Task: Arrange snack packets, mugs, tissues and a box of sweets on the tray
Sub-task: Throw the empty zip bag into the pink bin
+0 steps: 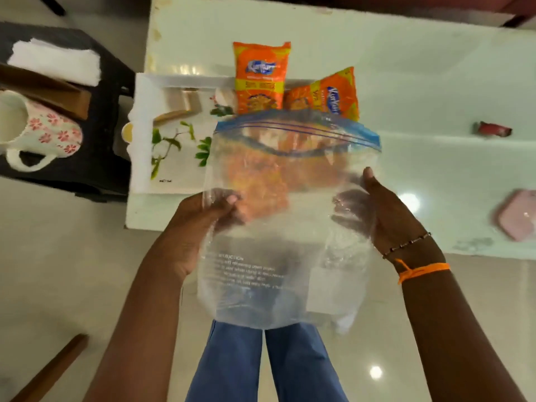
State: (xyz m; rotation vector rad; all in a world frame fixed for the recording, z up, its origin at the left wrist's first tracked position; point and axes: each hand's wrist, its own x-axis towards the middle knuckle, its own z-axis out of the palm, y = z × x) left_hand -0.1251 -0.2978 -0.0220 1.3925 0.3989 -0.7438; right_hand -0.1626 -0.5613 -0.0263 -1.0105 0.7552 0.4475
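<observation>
Head view: both hands, left [208, 216] and right [385, 216], grasp the clear zip bag [290, 227] above the tray [145, 111]; two snack packets [261, 79] placed, mug [37, 132] likely next.

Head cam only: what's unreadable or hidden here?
- Contents of the clear zip-top plastic bag: blurred orange shapes may be inside or showing through the film.
- White leaf-print tray: right part hidden behind the bag.
- Floral white mug: cut by the left edge.
- Small red object on the table: too blurred to identify.
</observation>
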